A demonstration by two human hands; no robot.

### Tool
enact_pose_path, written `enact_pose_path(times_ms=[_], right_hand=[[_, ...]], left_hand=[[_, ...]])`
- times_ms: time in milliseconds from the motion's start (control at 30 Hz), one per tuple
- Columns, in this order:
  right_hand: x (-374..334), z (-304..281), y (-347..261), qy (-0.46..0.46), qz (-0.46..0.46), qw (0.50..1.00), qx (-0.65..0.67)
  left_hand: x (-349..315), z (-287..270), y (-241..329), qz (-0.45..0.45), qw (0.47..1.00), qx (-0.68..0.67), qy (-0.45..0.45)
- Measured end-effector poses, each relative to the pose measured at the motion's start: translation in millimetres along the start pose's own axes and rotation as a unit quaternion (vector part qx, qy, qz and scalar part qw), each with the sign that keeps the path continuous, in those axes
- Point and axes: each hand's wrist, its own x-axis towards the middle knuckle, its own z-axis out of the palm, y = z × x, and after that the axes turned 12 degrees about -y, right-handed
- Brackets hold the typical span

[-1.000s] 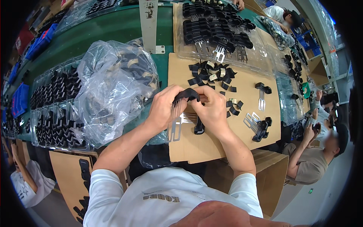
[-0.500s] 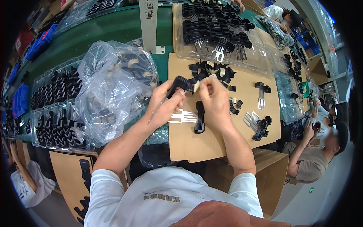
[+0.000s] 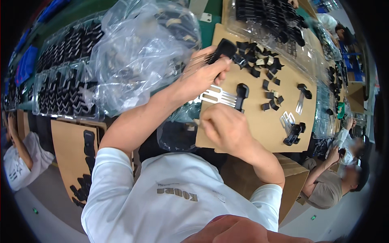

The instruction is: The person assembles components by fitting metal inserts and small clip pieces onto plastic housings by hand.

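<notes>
My left hand (image 3: pixel 206 75) grips a black plastic piece (image 3: pixel 225 48) with thin metal prongs running back along the wrist, blurred by motion. The piece is over the left end of a pile of small curved black pads (image 3: pixel 254 72), some with beige faces. Nearer to me, my right hand (image 3: pixel 225 126) is closed in a pinch. A small pale bit shows by its fingertips, too small to name. Between the hands, another black piece with flat metal prongs (image 3: pixel 242 96) lies on a cardboard sheet (image 3: pixel 259 133).
Two more pronged pieces (image 3: pixel 303 94) (image 3: pixel 294 134) lie at the sheet's right. A clear plastic bag (image 3: pixel 142 52) bulges at left, beside trays of black parts (image 3: pixel 67 95). Another loaded tray (image 3: pixel 267 20) stands at the back. A cardboard box (image 3: pixel 289 174) is below right; people sit further right.
My right hand has come away from the left hand and down toward my body. The left hand still grips the black piece. The whole view has shifted, so the table appears higher and further right.
</notes>
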Motion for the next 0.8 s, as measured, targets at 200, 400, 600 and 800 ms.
enact_pose_path(times_ms=[200,400,600,800], right_hand=[[1,30,-5,-0.089,-0.107,0.978,-0.155],[-4,37,-8,-0.136,-0.132,0.960,-0.205],[-8,42,-11,-0.131,-0.131,0.960,-0.209],[-9,31,-9,-0.116,-0.109,0.979,-0.124]], left_hand=[[-1,1,3,0.004,1.000,0.003,-0.020],[-5,0,3,0.006,0.999,0.011,-0.037],[-6,-1,2,0.013,0.999,0.028,-0.044],[-4,0,0,0.015,0.999,0.011,-0.037]])
